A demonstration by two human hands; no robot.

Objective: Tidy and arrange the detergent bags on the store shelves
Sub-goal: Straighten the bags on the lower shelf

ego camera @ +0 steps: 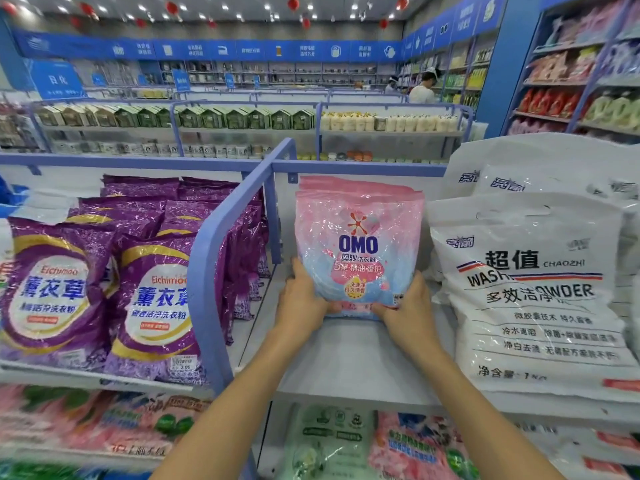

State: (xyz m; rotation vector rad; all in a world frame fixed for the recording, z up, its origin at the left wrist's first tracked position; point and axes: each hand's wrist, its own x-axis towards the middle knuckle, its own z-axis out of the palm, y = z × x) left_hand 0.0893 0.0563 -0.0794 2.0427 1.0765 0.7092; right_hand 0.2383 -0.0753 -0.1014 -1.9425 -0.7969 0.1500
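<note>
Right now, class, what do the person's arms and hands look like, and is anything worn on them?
Left arm and right arm are bare, no sleeve in view. Left hand and right hand show no glove, ring, watch or bracelet.

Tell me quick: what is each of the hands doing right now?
The left hand holds the pink OMO bag at its lower left corner.
The right hand holds the same bag at its lower right corner.

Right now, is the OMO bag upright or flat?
Upright: OMO bag stands on the shelf, left hand and right hand holding its lower corners.
</note>
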